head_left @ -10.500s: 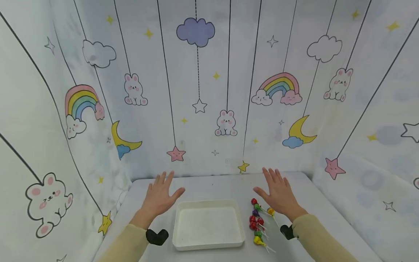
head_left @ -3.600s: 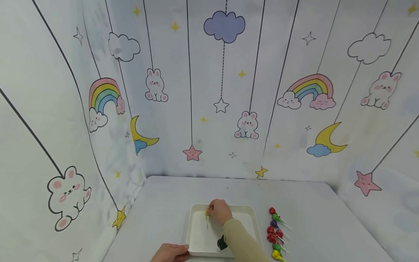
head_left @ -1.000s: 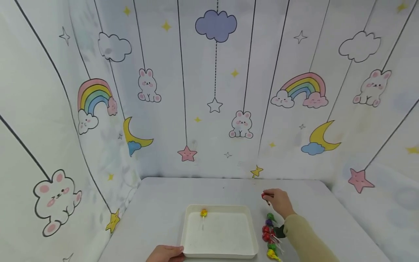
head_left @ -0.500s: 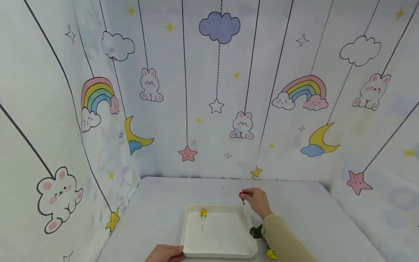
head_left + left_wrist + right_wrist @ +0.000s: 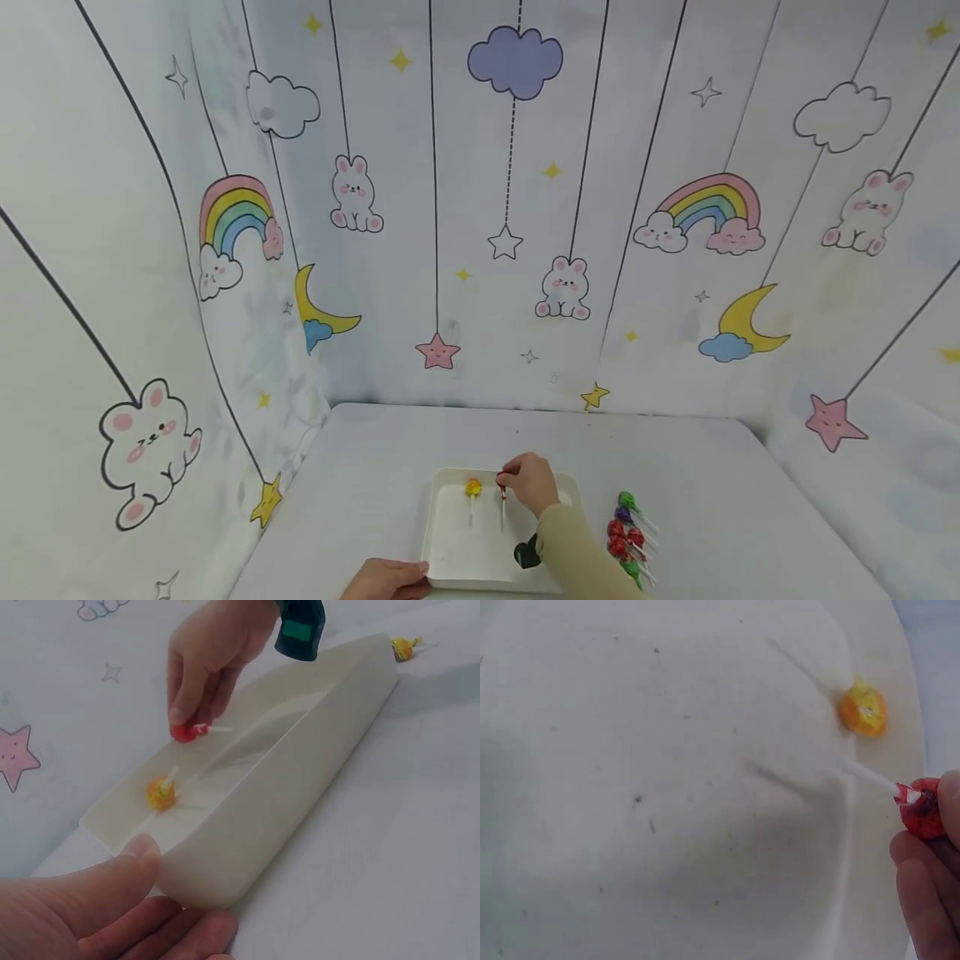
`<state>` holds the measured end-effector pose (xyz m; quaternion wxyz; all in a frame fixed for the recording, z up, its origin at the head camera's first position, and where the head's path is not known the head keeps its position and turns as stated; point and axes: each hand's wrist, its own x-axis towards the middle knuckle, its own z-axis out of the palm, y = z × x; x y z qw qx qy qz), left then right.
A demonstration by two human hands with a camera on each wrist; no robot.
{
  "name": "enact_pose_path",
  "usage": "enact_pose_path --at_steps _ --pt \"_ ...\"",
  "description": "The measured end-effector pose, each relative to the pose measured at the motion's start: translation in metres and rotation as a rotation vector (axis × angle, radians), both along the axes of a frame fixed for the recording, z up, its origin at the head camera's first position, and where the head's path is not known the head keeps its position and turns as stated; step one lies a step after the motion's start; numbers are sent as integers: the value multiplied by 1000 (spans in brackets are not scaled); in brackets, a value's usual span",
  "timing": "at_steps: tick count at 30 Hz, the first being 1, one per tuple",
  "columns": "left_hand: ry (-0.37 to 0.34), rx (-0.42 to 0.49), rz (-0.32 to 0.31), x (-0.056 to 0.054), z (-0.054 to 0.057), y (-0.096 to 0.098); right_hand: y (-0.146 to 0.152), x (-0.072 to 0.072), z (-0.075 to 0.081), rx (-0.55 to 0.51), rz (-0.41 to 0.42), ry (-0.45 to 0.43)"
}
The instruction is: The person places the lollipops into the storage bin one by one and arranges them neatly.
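Note:
My right hand (image 5: 531, 483) pinches a red-wrapped lollipop (image 5: 921, 810) by its candy head, over the far part of the white tray (image 5: 465, 558). The lollipop's white stick points toward the tray's near side, and its shadow falls on the tray floor. Left of it, a yellow lollipop (image 5: 473, 488) lies in the tray near the far wall, stick toward me. My left hand (image 5: 386, 581) grips the near left corner of the tray; in the left wrist view its thumb (image 5: 124, 877) is at the rim and the fingers are curled low against the outside.
Right of the tray, a column of lollipops lies on the white table (image 5: 720, 517): a green one (image 5: 626, 500), a purple one (image 5: 624, 515), several red ones (image 5: 617, 547) and another green one (image 5: 632, 570). A yellow one (image 5: 403, 649) shows past the tray. A patterned cloth wall (image 5: 480, 350) stands behind.
The right hand has carried the red lollipop left from beside the column to over the tray, beside the yellow one placed there earlier. The left hand stays at the tray corner.

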<state>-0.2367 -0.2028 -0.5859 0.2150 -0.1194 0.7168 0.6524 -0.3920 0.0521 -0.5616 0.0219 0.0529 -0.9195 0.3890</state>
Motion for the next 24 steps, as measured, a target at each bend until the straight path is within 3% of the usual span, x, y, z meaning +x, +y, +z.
enact_pose_path --at_steps 6,24 --pt "6 3 0 0 -1 1 -14 2 -19 94 9 -3" --pt "14 -15 8 -2 -3 0 -28 3 -24 137 -6 50"
